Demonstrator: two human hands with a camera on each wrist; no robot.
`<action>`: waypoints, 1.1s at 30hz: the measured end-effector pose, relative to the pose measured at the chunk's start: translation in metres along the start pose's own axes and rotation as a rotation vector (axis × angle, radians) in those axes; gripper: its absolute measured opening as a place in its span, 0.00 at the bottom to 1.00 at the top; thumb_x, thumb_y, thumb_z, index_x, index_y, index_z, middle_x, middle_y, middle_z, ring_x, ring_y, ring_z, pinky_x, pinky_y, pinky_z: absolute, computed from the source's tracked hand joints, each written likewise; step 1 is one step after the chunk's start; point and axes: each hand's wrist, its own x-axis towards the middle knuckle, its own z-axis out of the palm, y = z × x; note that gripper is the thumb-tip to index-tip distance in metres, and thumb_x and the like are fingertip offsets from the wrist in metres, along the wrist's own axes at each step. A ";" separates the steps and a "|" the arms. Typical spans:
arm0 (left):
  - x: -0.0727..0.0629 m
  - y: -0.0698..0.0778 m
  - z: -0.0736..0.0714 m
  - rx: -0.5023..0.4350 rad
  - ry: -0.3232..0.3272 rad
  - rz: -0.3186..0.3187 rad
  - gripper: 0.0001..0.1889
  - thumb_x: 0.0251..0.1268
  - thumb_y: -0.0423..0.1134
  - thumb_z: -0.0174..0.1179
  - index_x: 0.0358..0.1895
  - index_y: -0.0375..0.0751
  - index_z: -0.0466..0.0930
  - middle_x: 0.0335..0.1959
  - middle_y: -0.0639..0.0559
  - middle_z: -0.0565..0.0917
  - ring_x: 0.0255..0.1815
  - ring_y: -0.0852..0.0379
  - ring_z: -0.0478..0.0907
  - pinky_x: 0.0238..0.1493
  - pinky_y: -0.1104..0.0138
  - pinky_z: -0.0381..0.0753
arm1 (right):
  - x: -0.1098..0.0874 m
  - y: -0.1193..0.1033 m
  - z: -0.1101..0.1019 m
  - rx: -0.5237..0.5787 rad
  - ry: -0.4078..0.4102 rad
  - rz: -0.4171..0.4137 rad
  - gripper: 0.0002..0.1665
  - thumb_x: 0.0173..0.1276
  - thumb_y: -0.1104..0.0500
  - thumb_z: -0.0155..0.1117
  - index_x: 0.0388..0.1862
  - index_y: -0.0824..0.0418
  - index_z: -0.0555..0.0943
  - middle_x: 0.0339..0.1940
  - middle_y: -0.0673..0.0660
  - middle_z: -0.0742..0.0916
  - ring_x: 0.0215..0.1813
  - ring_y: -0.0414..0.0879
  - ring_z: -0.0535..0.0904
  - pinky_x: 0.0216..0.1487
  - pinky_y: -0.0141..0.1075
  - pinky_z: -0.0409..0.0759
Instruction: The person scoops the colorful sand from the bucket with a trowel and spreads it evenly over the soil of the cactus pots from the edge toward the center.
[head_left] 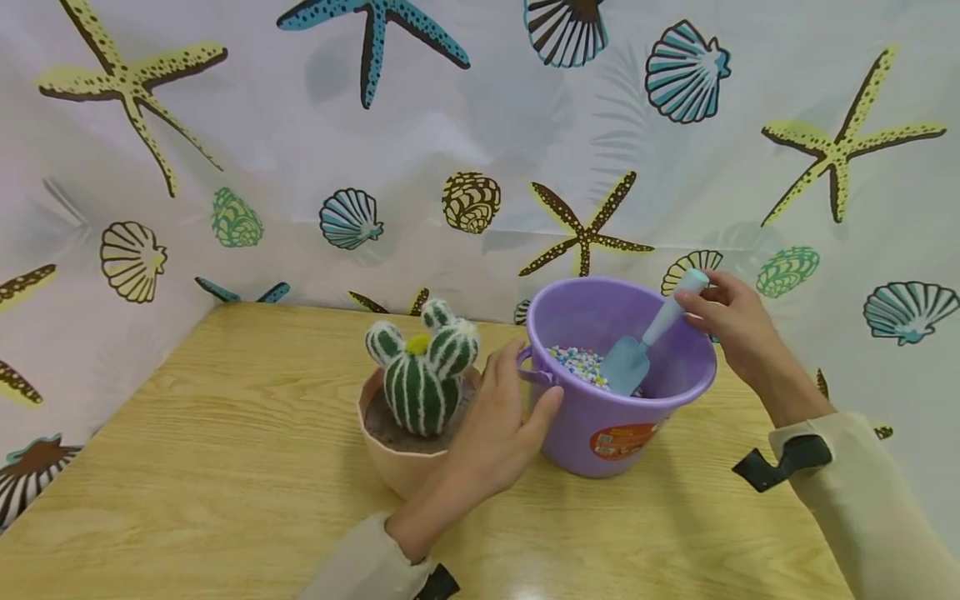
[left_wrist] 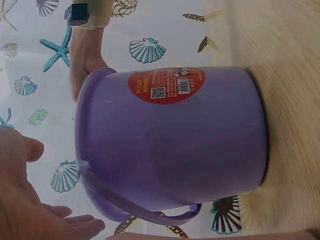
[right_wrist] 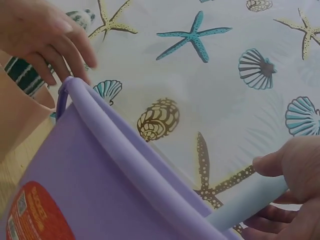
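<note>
A purple bucket (head_left: 600,429) stands on the table with small multicoloured beads (head_left: 581,367) inside. My right hand (head_left: 735,329) holds the handle of a light blue toy shovel (head_left: 663,321), its blade down among the beads. In the right wrist view the thumb and fingers of that hand (right_wrist: 295,185) lie around the shovel's handle. My left hand (head_left: 502,425) is at the bucket's left side by its rim and carrying handle (left_wrist: 135,205), fingers loosely extended and holding nothing. Whether its fingertips touch the rim is unclear.
Left of the bucket, partly behind my left forearm, a knitted green cactus (head_left: 423,387) sits in a peach pot (head_left: 397,467). A white cloth (head_left: 420,175) printed with starfish and shells hangs behind the wooden table (head_left: 187,467).
</note>
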 end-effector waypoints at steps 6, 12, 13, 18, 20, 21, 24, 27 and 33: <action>0.012 -0.009 0.007 -0.042 0.006 -0.052 0.39 0.68 0.53 0.53 0.75 0.41 0.47 0.72 0.40 0.59 0.71 0.43 0.60 0.69 0.46 0.61 | 0.002 -0.003 0.014 0.129 0.057 0.023 0.12 0.68 0.54 0.61 0.45 0.54 0.70 0.41 0.47 0.76 0.43 0.35 0.76 0.44 0.23 0.79; 0.018 -0.016 0.011 -0.071 -0.036 -0.072 0.46 0.66 0.62 0.52 0.77 0.45 0.40 0.75 0.42 0.55 0.73 0.42 0.58 0.72 0.41 0.40 | 0.005 -0.002 0.023 0.262 0.108 0.008 0.11 0.67 0.57 0.63 0.39 0.56 0.69 0.37 0.44 0.79 0.40 0.34 0.78 0.39 0.25 0.80; 0.019 -0.016 0.011 -0.073 -0.039 -0.076 0.47 0.64 0.64 0.51 0.77 0.46 0.39 0.75 0.43 0.54 0.73 0.42 0.58 0.72 0.40 0.37 | 0.006 -0.002 0.024 0.256 0.113 0.007 0.11 0.67 0.57 0.63 0.39 0.55 0.68 0.37 0.44 0.79 0.40 0.34 0.78 0.38 0.25 0.80; 0.022 -0.015 0.020 -0.093 -0.035 -0.068 0.50 0.63 0.65 0.53 0.77 0.45 0.36 0.76 0.43 0.53 0.74 0.42 0.56 0.73 0.41 0.36 | 0.004 0.001 0.025 0.211 0.140 -0.003 0.11 0.67 0.54 0.63 0.41 0.54 0.70 0.38 0.45 0.80 0.38 0.33 0.80 0.38 0.24 0.81; 0.024 -0.013 0.025 -0.108 -0.039 -0.055 0.50 0.63 0.61 0.55 0.77 0.43 0.35 0.76 0.41 0.52 0.74 0.42 0.56 0.74 0.44 0.42 | 0.003 0.002 0.022 0.225 0.153 -0.006 0.11 0.66 0.54 0.63 0.43 0.54 0.72 0.37 0.44 0.81 0.38 0.33 0.81 0.38 0.24 0.81; 0.025 -0.012 0.028 -0.106 -0.044 -0.052 0.51 0.63 0.59 0.56 0.77 0.42 0.34 0.76 0.40 0.51 0.74 0.42 0.55 0.73 0.45 0.47 | 0.002 0.002 0.020 0.236 0.159 -0.005 0.11 0.66 0.54 0.63 0.43 0.54 0.73 0.37 0.43 0.82 0.39 0.33 0.81 0.38 0.24 0.81; 0.025 -0.010 0.034 -0.087 -0.060 -0.055 0.52 0.63 0.58 0.57 0.77 0.39 0.33 0.77 0.39 0.46 0.75 0.41 0.51 0.72 0.45 0.52 | 0.000 0.003 0.014 0.296 0.175 -0.003 0.12 0.66 0.55 0.63 0.45 0.56 0.75 0.36 0.41 0.83 0.39 0.31 0.81 0.38 0.23 0.81; 0.024 -0.009 0.034 -0.045 -0.062 -0.089 0.52 0.63 0.60 0.57 0.77 0.39 0.33 0.78 0.42 0.41 0.76 0.42 0.47 0.74 0.43 0.39 | 0.003 0.004 0.013 0.342 0.189 -0.023 0.13 0.66 0.57 0.62 0.47 0.61 0.75 0.35 0.42 0.84 0.39 0.32 0.81 0.37 0.24 0.82; 0.023 -0.012 0.025 -0.033 -0.032 -0.103 0.52 0.62 0.59 0.58 0.77 0.40 0.34 0.78 0.43 0.39 0.77 0.43 0.45 0.74 0.45 0.33 | 0.018 0.001 0.026 0.317 0.254 -0.039 0.08 0.71 0.60 0.56 0.46 0.60 0.73 0.34 0.44 0.82 0.41 0.36 0.79 0.38 0.23 0.80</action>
